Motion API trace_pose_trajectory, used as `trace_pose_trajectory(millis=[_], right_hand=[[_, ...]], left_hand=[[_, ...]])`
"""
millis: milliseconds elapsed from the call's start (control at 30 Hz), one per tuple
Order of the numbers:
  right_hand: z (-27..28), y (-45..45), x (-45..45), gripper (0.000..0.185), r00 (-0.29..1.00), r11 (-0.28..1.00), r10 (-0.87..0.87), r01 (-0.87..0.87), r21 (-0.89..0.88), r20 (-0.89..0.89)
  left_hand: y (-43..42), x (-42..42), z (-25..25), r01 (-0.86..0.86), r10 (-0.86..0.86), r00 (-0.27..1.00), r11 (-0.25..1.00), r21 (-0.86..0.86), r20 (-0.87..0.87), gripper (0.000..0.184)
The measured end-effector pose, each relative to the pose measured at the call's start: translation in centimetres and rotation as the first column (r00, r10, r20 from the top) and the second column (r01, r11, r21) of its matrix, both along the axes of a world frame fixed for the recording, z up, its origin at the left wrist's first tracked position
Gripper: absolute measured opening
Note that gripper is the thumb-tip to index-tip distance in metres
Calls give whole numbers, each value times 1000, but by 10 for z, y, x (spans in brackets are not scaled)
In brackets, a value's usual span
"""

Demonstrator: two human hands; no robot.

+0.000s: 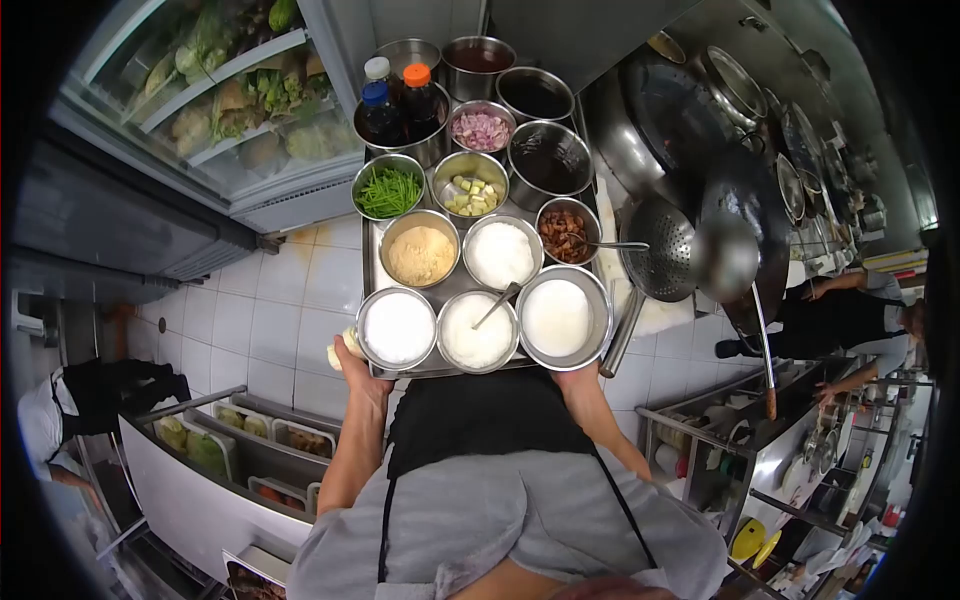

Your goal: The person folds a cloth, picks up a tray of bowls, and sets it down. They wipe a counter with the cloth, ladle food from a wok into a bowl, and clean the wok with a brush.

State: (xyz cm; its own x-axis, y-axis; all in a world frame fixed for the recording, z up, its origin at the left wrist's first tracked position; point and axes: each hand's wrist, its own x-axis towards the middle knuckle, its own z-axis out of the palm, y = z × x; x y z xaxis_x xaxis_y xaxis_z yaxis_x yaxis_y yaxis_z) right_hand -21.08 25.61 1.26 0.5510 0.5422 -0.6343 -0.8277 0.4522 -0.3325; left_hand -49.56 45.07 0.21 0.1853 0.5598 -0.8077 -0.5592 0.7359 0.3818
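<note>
In front of me, a metal tray (372, 268) carries several steel bowls. My left hand (358, 368) grips its near left corner, with a pale, cloth-like bundle (336, 354) at the fingers. My right hand (577, 379) is at the near right edge, its fingers mostly hidden under the rim. Closest to me are a bowl of white powder (398, 327), a bowl of white grains (468, 335) with a spoon (497, 305), and another white-filled bowl (556, 317). Behind them sit tan powder (421, 254), chopped greens (389, 191), and diced brown pieces (565, 235).
Right of the tray are a perforated strainer (655, 245), a ladle (727, 255) and woks (680, 110). A glass-front vegetable fridge (235, 95) stands at left. An open drawer (230, 450) is at lower left. Other people (840, 318) stand at both sides.
</note>
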Motion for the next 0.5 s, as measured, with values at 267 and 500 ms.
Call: trace_pose_trajectory(millis=[267, 500], right_hand=[[-10, 16, 8, 42, 999, 998, -37, 36, 43, 26], [-9, 41, 18, 50, 998, 995, -45, 40, 91, 49]], left_hand=[[22, 5, -20, 17, -19, 999, 999, 33, 41, 76], [43, 18, -14, 88, -86, 995, 996, -35, 51, 81]])
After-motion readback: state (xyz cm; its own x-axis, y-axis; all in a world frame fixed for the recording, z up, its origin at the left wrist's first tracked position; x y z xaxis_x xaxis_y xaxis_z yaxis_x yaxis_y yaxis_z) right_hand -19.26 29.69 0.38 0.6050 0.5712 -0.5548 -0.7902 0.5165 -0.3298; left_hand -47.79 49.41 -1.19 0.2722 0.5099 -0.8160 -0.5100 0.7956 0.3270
